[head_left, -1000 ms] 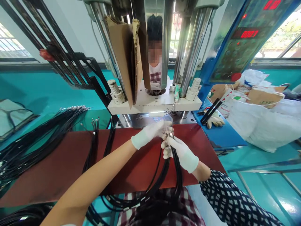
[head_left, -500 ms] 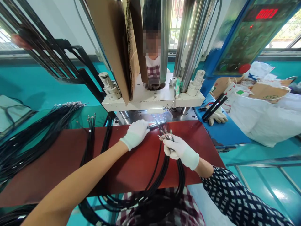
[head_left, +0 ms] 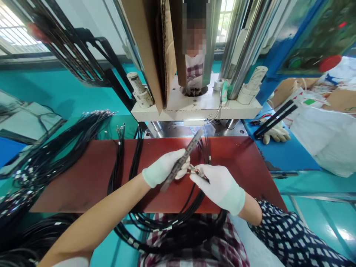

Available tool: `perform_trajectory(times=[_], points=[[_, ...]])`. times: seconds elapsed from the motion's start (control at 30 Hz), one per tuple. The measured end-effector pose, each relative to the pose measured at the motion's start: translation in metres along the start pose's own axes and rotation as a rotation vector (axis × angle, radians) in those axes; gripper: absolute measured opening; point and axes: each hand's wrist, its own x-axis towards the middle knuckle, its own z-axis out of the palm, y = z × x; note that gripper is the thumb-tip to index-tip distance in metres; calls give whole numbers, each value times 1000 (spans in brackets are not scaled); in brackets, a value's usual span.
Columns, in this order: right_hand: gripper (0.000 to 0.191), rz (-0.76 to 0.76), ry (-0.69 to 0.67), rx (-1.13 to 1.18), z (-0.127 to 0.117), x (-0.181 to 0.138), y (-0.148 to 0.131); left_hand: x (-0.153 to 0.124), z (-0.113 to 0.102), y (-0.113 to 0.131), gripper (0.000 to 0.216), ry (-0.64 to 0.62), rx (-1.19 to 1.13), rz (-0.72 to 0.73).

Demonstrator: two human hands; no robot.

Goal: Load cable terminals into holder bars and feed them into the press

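Note:
My left hand (head_left: 169, 166), in a white glove, is closed on a long dark grey bar (head_left: 191, 145) with notches along it. The bar is tilted over the red-brown board (head_left: 244, 159). My gloved right hand (head_left: 218, 183) is closed on the stripped ends of several black cables (head_left: 198, 171), right beside my left fingertips. A loop of black cables (head_left: 178, 222) hangs from the board's front edge over my lap. Thin cables (head_left: 205, 148) lie behind my hands, running toward the press.
A press with a white plate (head_left: 172, 114) and steel columns stands at the back. Black cable bundles (head_left: 119, 159) lie on the board's left, more (head_left: 63, 148) beyond it. A spare glove (head_left: 278, 134) rests on the blue surface (head_left: 289, 152) at right, near white sacks (head_left: 328, 137).
My left hand has lifted the bar from the press's front edge and brought it toward my right hand. The right hand has turned the cable ends toward the left. The view has shifted.

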Motion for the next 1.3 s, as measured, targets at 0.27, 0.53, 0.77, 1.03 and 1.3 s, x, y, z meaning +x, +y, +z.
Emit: perform_trajectory(times=[0.27,0.53,0.77,1.03,1.3], points=[[19,249,-208,454,4,9,2,24,24,-13,48,-31,-52,139],[18,299,-190,343,14,9,8,18,29,-20,45,109,-65,209],[14,412,-147,462,27,3,8,19,38,-28,41,196,-126,234],[17,326,-219,456,28,-3,14,13,41,-26,38,230,82,325],[49,301,-2,788,-2,-17,37,13,30,-27,39,-24,-79,301]])
